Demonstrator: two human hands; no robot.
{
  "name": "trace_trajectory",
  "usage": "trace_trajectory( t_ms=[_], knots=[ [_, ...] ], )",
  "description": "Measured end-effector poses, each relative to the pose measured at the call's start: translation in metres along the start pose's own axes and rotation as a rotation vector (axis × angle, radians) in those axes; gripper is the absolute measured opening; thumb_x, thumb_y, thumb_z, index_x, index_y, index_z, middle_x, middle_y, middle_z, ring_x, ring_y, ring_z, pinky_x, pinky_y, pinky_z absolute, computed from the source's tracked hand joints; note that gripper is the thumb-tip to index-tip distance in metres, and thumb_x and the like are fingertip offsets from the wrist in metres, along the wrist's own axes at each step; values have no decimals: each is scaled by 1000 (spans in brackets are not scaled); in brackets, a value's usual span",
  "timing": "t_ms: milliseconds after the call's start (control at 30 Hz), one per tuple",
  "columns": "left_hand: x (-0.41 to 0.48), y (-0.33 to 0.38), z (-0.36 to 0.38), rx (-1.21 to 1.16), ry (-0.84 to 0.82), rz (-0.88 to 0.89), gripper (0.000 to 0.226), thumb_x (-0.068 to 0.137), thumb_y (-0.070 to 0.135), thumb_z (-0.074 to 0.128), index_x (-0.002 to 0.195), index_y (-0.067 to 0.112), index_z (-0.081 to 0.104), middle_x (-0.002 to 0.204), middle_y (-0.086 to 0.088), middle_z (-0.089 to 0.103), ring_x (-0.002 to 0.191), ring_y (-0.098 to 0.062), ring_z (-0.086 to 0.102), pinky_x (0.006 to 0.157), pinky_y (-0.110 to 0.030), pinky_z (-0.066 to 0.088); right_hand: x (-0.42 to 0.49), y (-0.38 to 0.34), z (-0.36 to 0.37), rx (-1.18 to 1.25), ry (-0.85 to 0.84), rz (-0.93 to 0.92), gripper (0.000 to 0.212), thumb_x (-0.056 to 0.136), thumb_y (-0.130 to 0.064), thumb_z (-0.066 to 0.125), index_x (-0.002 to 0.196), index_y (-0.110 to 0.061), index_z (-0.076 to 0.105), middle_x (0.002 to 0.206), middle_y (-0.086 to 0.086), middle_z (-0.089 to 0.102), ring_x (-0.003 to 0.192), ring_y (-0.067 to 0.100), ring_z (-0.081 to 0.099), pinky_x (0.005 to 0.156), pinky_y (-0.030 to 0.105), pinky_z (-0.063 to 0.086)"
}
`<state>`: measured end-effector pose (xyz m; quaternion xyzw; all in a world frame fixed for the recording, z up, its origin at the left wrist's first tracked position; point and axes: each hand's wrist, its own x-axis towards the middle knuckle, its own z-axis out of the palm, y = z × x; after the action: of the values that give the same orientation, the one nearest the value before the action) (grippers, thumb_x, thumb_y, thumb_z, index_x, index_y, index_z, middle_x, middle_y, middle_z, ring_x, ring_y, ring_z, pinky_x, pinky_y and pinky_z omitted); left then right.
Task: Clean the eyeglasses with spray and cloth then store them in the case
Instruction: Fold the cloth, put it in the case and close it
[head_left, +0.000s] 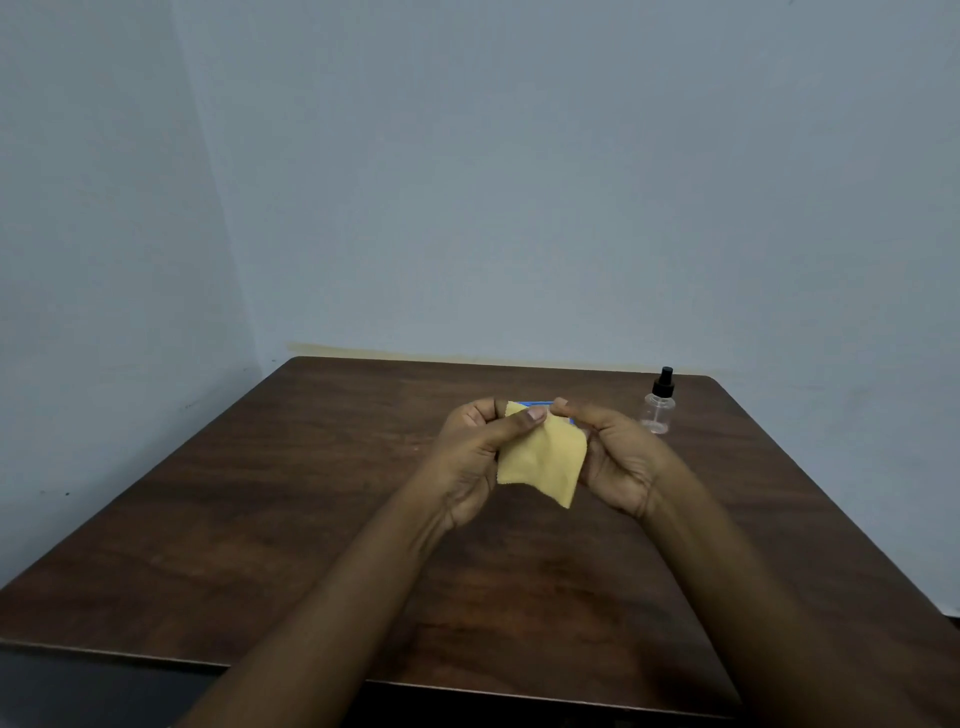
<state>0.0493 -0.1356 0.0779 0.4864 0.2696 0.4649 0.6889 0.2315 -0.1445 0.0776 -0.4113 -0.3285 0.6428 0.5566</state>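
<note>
Both hands are raised above the middle of the dark wood counter (260, 493) with a yellow cleaning cloth (540, 460) held between them. The left hand (467, 457) has its fingers curled behind the cloth's left edge, and its thumb lies across the front near the top and presses the fabric against them. The right hand (615, 462) is turned palm inward; its thumb and fingertips pinch the cloth at its upper right edge, close to the left thumb. The cloth hangs loosely below the grip, its lower corner pointing down and clear of the counter. It hides whatever may lie between the fingers. Just behind the cloth's top edge a thin strip of a blue object (540, 402) shows, too covered to identify. A clear spray bottle (658, 410) with a black nozzle stands upright near the counter's far right corner, apart from the right hand. A pale blue-grey wall (519, 182) rises behind.
</note>
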Motion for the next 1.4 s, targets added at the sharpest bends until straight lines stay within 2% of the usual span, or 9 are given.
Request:
trace_trajectory(
  t_ms=[133, 233, 333, 467, 700, 900, 1067, 1200, 1400],
  knots=[
    [5, -4, -2, -13, 109, -29, 15, 88, 9, 79, 82, 10, 66, 86, -11, 75, 67, -17, 73, 58, -29, 59, -4, -1, -9, 57, -59, 61, 47, 85, -21, 80, 128, -10, 64, 100, 14, 75, 80, 22, 74, 78, 36, 61],
    [6, -8, -3, -34, 168, -33, 19, 87, 7, 82, 99, 6, 68, 95, -15, 78, 74, -20, 75, 59, -32, 60, -8, -2, -14, -41, -121, 50, 50, 79, -27, 81, 124, -7, 70, 104, 17, 78, 87, 25, 77, 80, 39, 64],
    [9, -11, -5, -30, 202, -34, 18, 83, 4, 85, 90, 9, 68, 99, -18, 79, 79, -24, 78, 61, -35, 62, -9, 0, -10, -79, -77, -57, 63, 79, -15, 81, 137, -3, 59, 106, 16, 79, 86, 25, 78, 75, 41, 66],
    [11, -12, -5, 6, 225, -13, 35, 84, 5, 85, 113, 0, 67, 100, -16, 81, 83, -24, 80, 63, -35, 62, -8, 0, -3, -202, 20, -229, 71, 88, 11, 73, 148, -14, 43, 108, 23, 76, 78, 25, 77, 61, 37, 63],
    [9, -15, -17, 46, 121, 167, 22, 93, 3, 76, 111, 10, 66, 103, -17, 81, 96, -28, 79, 74, -41, 66, -28, -14, -4, -638, -85, -671, 73, 100, 8, 62, 153, -39, 44, 104, 18, 80, 98, 36, 77, 88, 42, 63],
    [8, -13, -23, 28, 43, 220, 21, 93, -1, 72, 92, 19, 81, 96, -13, 80, 89, -22, 79, 67, -36, 65, -30, -21, -5, -752, -99, -728, 61, 99, 16, 54, 145, -23, 53, 97, 15, 80, 96, 27, 73, 87, 38, 56],
    [9, -9, -24, -55, -12, 214, 16, 86, 5, 74, 87, 18, 82, 89, -9, 79, 87, -20, 78, 66, -32, 64, -31, -22, -6, -689, -119, -815, 72, 95, 22, 52, 149, -26, 51, 95, 32, 72, 105, 54, 64, 96, 62, 55],
    [12, -8, -25, -115, -30, 204, 15, 82, 5, 74, 83, 17, 81, 92, -9, 80, 89, -22, 79, 69, -34, 65, -26, -24, -8, -635, -133, -826, 73, 94, 21, 52, 151, -25, 51, 90, 19, 77, 98, 34, 74, 89, 38, 61],
    [10, -8, -23, -138, -48, 201, 24, 87, -3, 67, 78, 17, 78, 92, -9, 79, 86, -22, 78, 68, -36, 66, -20, -22, -7, -481, -131, -804, 71, 92, 14, 58, 146, -33, 57, 80, 5, 76, 83, 15, 73, 82, 25, 58]
  ],
)
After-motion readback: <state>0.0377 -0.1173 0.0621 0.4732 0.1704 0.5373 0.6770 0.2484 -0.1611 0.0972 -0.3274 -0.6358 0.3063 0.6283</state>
